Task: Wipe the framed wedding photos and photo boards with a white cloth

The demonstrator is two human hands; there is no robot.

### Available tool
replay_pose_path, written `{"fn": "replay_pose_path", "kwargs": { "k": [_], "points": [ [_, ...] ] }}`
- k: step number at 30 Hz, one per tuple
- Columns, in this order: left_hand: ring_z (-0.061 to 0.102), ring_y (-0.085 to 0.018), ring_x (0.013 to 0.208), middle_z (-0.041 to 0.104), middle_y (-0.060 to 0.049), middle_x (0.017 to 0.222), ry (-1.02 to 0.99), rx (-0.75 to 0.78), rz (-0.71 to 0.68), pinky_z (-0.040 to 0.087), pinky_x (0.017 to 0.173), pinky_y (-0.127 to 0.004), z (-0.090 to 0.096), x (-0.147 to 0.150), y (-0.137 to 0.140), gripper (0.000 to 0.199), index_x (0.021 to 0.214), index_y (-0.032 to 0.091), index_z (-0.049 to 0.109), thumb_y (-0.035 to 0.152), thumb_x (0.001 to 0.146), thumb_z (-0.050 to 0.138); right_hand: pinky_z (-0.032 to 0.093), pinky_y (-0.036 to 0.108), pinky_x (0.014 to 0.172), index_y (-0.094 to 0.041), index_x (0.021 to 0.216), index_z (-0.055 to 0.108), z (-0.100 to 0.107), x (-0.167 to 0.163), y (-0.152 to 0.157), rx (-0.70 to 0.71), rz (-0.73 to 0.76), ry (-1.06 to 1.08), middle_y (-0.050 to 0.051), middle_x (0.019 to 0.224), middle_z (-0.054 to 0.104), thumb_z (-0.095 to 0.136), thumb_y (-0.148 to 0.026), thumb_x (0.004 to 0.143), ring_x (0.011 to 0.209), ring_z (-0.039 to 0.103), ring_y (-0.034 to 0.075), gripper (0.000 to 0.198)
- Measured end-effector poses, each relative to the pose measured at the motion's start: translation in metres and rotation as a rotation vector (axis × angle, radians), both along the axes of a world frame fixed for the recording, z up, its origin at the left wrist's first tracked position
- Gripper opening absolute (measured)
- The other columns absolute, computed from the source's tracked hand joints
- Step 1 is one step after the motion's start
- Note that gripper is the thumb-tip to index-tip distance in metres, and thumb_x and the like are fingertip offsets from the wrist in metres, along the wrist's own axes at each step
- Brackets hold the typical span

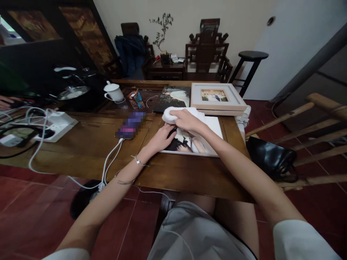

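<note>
A photo panel (217, 128) with a printed picture of a person lies flat on the wooden table in front of me. My right hand (187, 120) is closed on a bunched white cloth (168, 115), which rests on the panel's far left part. Along the panel's left side, my left hand (163, 138) lies with fingers stretched out, just below the cloth and holding nothing. Part of the picture is hidden by both hands and the cloth.
Beyond the panel lie a dark photo print (175, 95) and a light wooden picture frame (195, 95). A phone (130, 124) on a cable, a small box (135, 99), a lidded white cup (114, 92) and a power strip (59, 126) are leftward. A wooden chair (295, 108) stands right.
</note>
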State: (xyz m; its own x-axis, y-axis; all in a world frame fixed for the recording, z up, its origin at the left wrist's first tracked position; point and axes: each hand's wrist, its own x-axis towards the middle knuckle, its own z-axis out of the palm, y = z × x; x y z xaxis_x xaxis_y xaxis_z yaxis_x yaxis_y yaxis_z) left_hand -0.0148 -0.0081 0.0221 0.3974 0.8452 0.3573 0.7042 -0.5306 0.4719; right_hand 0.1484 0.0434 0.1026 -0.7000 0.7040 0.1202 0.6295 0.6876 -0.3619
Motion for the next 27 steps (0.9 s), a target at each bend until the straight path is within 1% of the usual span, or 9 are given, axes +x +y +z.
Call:
{"fn": "replay_pose_path", "kwargs": {
  "k": [4, 6, 11, 14, 17, 20, 22, 24, 27],
  "points": [
    [0.059, -0.030, 0.126, 0.065, -0.015, 0.132, 0.013, 0.005, 0.000, 0.045, 0.110, -0.048, 0.002, 0.000, 0.000, 0.037, 0.128, 0.014, 0.062, 0.028, 0.100, 0.044, 0.044, 0.033, 0.083, -0.017, 0.115, 0.066, 0.004, -0.015, 0.009, -0.040, -0.033, -0.021, 0.013, 0.121, 0.069, 0.043, -0.010, 0.079, 0.104, 0.061, 0.028, 0.043],
    [0.059, -0.030, 0.127, 0.064, -0.015, 0.134, 0.018, 0.007, -0.003, 0.045, 0.111, -0.048, 0.001, 0.000, 0.000, 0.039, 0.130, 0.014, 0.061, 0.031, 0.100, 0.043, 0.044, 0.032, 0.082, -0.017, 0.113, 0.066, 0.005, -0.010, 0.008, -0.050, -0.044, -0.008, 0.013, 0.118, 0.070, 0.044, -0.010, 0.079, 0.102, 0.062, 0.028, 0.041],
    [0.049, -0.029, 0.140, 0.053, -0.015, 0.149, 0.022, 0.004, -0.019, 0.036, 0.119, -0.048, -0.003, -0.002, 0.002, 0.044, 0.138, 0.014, 0.057, 0.033, 0.101, 0.042, 0.041, 0.028, 0.067, -0.016, 0.094, 0.064, 0.000, 0.029, -0.005, -0.047, -0.079, -0.005, 0.011, 0.089, 0.070, 0.046, -0.010, 0.076, 0.080, 0.061, 0.023, 0.026],
    [0.040, -0.029, 0.146, 0.047, -0.016, 0.155, 0.030, -0.009, 0.003, 0.030, 0.122, -0.048, -0.005, -0.003, 0.003, 0.049, 0.142, 0.012, 0.053, 0.035, 0.101, 0.041, 0.039, 0.029, 0.065, -0.017, 0.088, 0.062, -0.006, 0.060, -0.012, 0.017, -0.115, -0.058, 0.011, 0.085, 0.069, 0.046, -0.011, 0.076, 0.076, 0.059, 0.024, 0.021],
    [0.040, -0.028, 0.147, 0.046, -0.017, 0.155, 0.030, -0.011, 0.003, 0.030, 0.123, -0.048, -0.005, -0.003, 0.002, 0.050, 0.143, 0.011, 0.052, 0.036, 0.101, 0.041, 0.042, 0.032, 0.070, -0.017, 0.094, 0.063, -0.017, 0.090, -0.014, 0.075, -0.142, -0.096, 0.012, 0.087, 0.070, 0.042, -0.009, 0.076, 0.080, 0.061, 0.026, 0.029],
    [0.040, -0.028, 0.147, 0.047, -0.017, 0.155, 0.029, -0.014, -0.003, 0.030, 0.123, -0.047, -0.004, -0.003, 0.002, 0.051, 0.143, 0.011, 0.053, 0.037, 0.102, 0.040, 0.047, 0.042, 0.085, -0.017, 0.100, 0.063, -0.031, 0.116, -0.021, 0.121, -0.163, -0.133, 0.014, 0.099, 0.071, 0.040, -0.007, 0.076, 0.093, 0.064, 0.030, 0.034],
    [0.040, -0.028, 0.147, 0.047, -0.017, 0.155, 0.029, -0.018, -0.005, 0.029, 0.123, -0.046, -0.003, -0.003, 0.002, 0.051, 0.144, 0.011, 0.053, 0.038, 0.102, 0.039, 0.043, 0.053, 0.101, -0.016, 0.102, 0.063, -0.040, 0.128, -0.035, 0.171, -0.156, -0.157, 0.019, 0.120, 0.068, 0.042, -0.007, 0.077, 0.115, 0.061, 0.035, 0.034],
    [0.039, -0.029, 0.147, 0.046, -0.017, 0.155, 0.031, -0.023, -0.002, 0.028, 0.124, -0.046, -0.003, -0.003, 0.002, 0.051, 0.144, 0.011, 0.052, 0.038, 0.102, 0.040, 0.032, 0.063, 0.112, -0.015, 0.103, 0.064, -0.048, 0.136, -0.058, 0.206, -0.116, -0.170, 0.022, 0.141, 0.057, 0.046, -0.005, 0.077, 0.140, 0.044, 0.038, 0.034],
    [0.038, -0.029, 0.147, 0.045, -0.018, 0.156, 0.043, -0.025, 0.011, 0.028, 0.124, -0.047, -0.004, -0.002, 0.001, 0.050, 0.144, 0.009, 0.051, 0.035, 0.102, 0.041, 0.025, 0.071, 0.115, -0.016, 0.098, 0.067, -0.053, 0.143, -0.103, 0.189, -0.002, -0.165, 0.018, 0.152, 0.050, 0.048, 0.000, 0.071, 0.151, 0.026, 0.040, 0.037]
  ]
}}
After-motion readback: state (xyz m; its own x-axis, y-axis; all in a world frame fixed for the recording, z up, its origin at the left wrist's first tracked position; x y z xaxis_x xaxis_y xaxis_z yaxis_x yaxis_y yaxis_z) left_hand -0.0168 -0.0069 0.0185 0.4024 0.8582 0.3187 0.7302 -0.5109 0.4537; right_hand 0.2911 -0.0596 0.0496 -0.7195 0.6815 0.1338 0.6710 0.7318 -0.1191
